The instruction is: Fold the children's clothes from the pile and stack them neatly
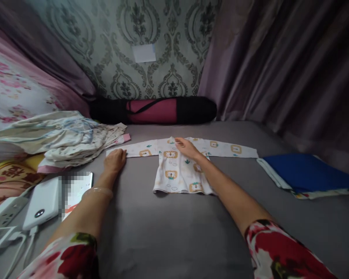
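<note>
A small white long-sleeved shirt [178,170] with yellow animal prints lies spread on the grey sheet, both sleeves stretched out sideways. At the cuff of the left-hand sleeve, my left hand [115,159] is closed with its fingers curled down on the fabric. My right hand [187,148] reaches across the shirt's front and pinches the cloth near the neckline, thumb and fingers together. The hem faces me, slightly rumpled.
Piled baby clothes [72,139] lie at the left, above a phone [80,188], a white power bank [43,201] and a power strip [7,213]. Folded blue cloth [308,172] lies right. A black and maroon rolled bag [154,111] lies along the patterned wall.
</note>
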A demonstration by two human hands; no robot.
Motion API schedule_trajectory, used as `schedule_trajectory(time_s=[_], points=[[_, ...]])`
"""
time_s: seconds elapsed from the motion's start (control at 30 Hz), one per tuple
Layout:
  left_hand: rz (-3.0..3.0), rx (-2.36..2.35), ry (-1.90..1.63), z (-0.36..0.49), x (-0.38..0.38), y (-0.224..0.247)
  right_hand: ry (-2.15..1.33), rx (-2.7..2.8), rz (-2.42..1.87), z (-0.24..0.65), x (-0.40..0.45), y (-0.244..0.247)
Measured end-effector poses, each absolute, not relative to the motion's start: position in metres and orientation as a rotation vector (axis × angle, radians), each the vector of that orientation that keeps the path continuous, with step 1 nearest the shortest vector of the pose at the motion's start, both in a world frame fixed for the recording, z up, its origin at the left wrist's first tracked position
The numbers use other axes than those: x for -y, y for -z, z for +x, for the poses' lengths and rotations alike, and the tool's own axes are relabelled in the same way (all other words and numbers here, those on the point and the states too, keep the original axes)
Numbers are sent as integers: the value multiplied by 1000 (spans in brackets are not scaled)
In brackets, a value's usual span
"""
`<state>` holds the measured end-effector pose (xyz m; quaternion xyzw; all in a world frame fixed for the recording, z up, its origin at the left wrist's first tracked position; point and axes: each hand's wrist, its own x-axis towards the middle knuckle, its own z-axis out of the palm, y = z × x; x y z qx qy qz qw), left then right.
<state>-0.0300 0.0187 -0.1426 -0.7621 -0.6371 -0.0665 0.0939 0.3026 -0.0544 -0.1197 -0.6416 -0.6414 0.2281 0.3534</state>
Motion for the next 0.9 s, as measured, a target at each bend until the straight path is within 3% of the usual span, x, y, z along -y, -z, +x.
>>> schedule_trajectory(time_s=[0.33, 0.63, 0.8, 0.9], points=[[-2252, 2109, 289, -16, 28, 131, -620, 1196, -1910, 404, 192, 132], [-2707, 2341, 629, 42, 83, 135, -547, 1401, -2025, 397, 225, 151], [-2835, 2209, 851, 49, 108, 142, -584, 1647, -1978, 385, 245, 136], [-3109, 1987, 806, 36, 120, 138, -660, 1890, -1917, 378, 258, 124]])
